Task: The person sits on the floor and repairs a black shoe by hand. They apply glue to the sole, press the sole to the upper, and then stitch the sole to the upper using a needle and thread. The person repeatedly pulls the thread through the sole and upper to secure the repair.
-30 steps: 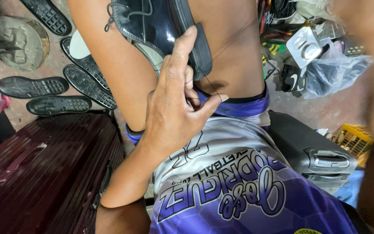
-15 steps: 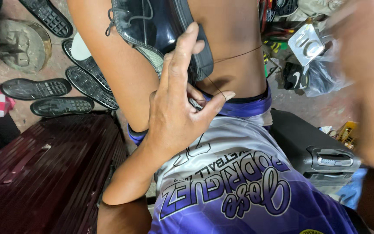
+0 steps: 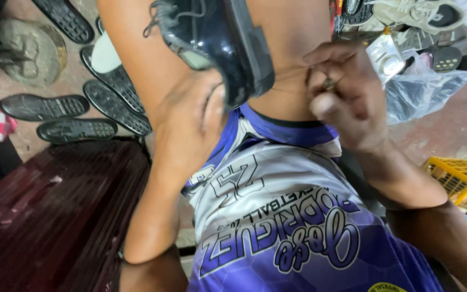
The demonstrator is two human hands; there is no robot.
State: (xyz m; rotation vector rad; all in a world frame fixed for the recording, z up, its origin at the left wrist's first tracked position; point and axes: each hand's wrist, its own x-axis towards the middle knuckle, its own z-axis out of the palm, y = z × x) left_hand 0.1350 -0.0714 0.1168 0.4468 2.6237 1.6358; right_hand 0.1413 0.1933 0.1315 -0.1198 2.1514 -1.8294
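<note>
Far left: loose black shoe soles point(image 3: 41, 106) lie on the concrete floor, beside a dark red wooden bench point(image 3: 49, 216). Position unchanged relative to the earlier views.

Centre left: the left hand point(image 3: 187, 121) is pressed against the near side of the dark shoe point(image 3: 220, 46), which rests between the person's bare thighs above the purple and white shorts point(image 3: 277, 216). Half a second ago this hand stood apart from the shoe with fingers spread and raised; it is now flattened, fingers loosely curled against the shoe's sole edge. It steadies the shoe rather than enclosing it.

Centre right: the right hand point(image 3: 347, 92) has entered the view. Earlier it appeared only as a blur at the right edge. It is now closed, fingertips pinched on a thin thread point(image 3: 290, 70) that runs taut from the shoe's sole edge across the thigh. A small metallic item sits between the fingers; its type cannot be determined.

Far right: a clear plastic bag point(image 3: 433, 81), pale shoes point(image 3: 422, 13) and a yellow crate point(image 3: 458, 176).
</note>
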